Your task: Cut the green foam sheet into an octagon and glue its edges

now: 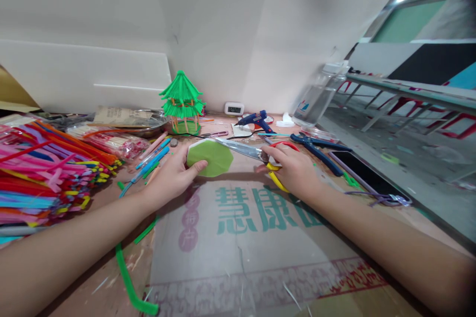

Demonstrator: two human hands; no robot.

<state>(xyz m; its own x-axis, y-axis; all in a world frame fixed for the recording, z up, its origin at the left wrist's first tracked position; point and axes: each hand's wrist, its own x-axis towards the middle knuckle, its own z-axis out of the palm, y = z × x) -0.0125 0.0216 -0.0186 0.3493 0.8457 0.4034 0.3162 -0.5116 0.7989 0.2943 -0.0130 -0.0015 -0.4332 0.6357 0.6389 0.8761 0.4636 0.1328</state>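
My left hand pinches a light green, many-sided piece of paper or card by its left edge, thumb on top. A thin white margin shows along the upper left of the piece. In my right hand is a pair of scissors with red and yellow handles. The blades point left, and their tips meet the upper right edge of the green piece; whether they are parted I cannot tell. Both hands are above a printed cardboard sheet. Behind them stands a small green-roofed pagoda model.
Bundles of coloured pipe cleaners crowd the left. At the back are a digital timer, a blue glue gun and a water jug. Pliers and a phone lie at the right, near the table edge.
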